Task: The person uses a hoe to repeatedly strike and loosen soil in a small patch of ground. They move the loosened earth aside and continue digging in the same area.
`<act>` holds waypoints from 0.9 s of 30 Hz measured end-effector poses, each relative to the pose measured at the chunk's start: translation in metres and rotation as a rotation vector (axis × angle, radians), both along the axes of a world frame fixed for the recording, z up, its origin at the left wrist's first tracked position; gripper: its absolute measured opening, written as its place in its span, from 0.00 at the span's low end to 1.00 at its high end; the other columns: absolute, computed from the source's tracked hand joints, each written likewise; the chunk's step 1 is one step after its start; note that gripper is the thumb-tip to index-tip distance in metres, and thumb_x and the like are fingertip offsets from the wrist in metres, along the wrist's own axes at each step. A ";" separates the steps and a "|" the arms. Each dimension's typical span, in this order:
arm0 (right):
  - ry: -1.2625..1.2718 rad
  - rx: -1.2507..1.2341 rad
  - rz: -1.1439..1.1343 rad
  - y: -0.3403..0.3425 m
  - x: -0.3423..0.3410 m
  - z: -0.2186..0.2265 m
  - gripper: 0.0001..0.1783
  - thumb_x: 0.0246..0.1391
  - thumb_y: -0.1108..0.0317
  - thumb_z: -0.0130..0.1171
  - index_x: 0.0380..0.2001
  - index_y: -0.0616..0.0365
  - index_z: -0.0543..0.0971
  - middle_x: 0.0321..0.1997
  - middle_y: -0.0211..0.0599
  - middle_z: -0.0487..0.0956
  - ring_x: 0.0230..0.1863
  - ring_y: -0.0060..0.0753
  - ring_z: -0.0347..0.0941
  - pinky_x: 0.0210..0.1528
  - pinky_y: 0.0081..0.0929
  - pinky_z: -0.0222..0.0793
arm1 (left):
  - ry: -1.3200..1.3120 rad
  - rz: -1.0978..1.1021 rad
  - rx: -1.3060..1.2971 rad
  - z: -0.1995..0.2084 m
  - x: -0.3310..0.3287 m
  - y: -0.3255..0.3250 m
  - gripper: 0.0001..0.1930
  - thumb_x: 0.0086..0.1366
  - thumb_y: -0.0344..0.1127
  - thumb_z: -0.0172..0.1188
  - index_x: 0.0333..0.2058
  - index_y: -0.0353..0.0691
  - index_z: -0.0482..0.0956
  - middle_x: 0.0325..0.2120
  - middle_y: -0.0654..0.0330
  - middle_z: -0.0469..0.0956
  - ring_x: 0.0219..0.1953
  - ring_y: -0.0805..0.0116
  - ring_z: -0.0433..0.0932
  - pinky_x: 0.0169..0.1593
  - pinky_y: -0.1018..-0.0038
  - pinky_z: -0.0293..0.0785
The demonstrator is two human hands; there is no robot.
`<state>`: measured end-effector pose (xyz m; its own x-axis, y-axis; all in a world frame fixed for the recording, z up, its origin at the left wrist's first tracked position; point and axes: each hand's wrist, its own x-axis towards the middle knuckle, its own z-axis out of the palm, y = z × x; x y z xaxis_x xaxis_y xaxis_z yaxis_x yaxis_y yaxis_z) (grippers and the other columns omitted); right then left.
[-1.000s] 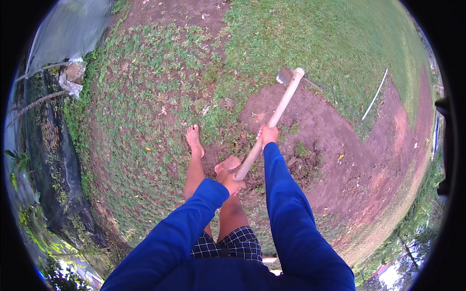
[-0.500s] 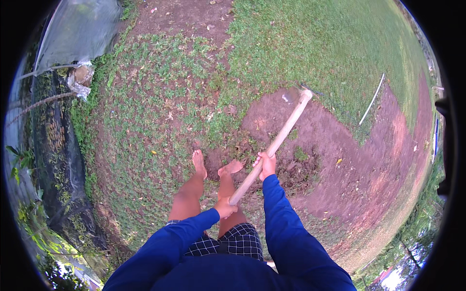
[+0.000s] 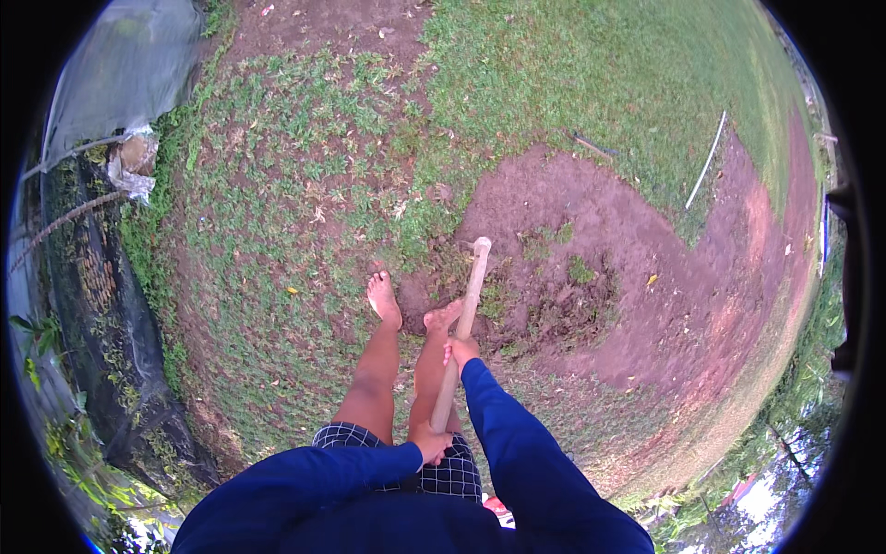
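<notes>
Hands on wooden handle (open lawn)

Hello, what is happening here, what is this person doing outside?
A barefoot person stands on grass at the edge of a patch of bare soil, gripping a long wooden handle with both hands. The right hand holds it midway, the left hand near its end. The far end points down at the dug earth; its head is not visible.

Single head-worn fisheye view, aimed steeply down from standing height; own forearms entering from lower edge, bare feet near centre, grass and bare soil curving outward toward rim
</notes>
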<state>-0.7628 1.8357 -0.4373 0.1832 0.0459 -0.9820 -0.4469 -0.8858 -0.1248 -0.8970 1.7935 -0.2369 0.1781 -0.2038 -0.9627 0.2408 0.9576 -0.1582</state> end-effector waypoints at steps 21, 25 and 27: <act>0.032 -0.013 -0.164 0.114 -0.043 -0.024 0.07 0.49 0.73 0.52 0.18 0.59 0.71 0.15 0.33 0.68 0.13 0.32 0.63 0.17 0.32 0.66 | -0.072 -0.328 0.338 -0.044 -0.075 0.111 0.17 0.52 0.28 0.61 0.41 0.34 0.69 0.16 0.59 0.70 0.13 0.67 0.72 0.12 0.70 0.65; -0.031 0.098 -0.263 0.047 -0.044 0.046 0.05 0.48 0.74 0.52 0.23 0.57 0.68 0.17 0.32 0.66 0.12 0.27 0.63 0.12 0.28 0.62 | -0.302 -0.190 0.222 -0.001 -0.103 0.037 0.21 0.55 0.23 0.59 0.48 0.35 0.64 0.21 0.60 0.70 0.12 0.72 0.69 0.14 0.74 0.66; -0.163 0.192 -0.301 0.060 -0.021 0.077 0.04 0.48 0.75 0.52 0.25 0.57 0.67 0.17 0.32 0.67 0.12 0.27 0.63 0.12 0.27 0.62 | -0.372 -0.203 0.264 -0.009 -0.095 0.037 0.18 0.57 0.23 0.60 0.45 0.36 0.65 0.21 0.62 0.70 0.13 0.74 0.69 0.16 0.75 0.67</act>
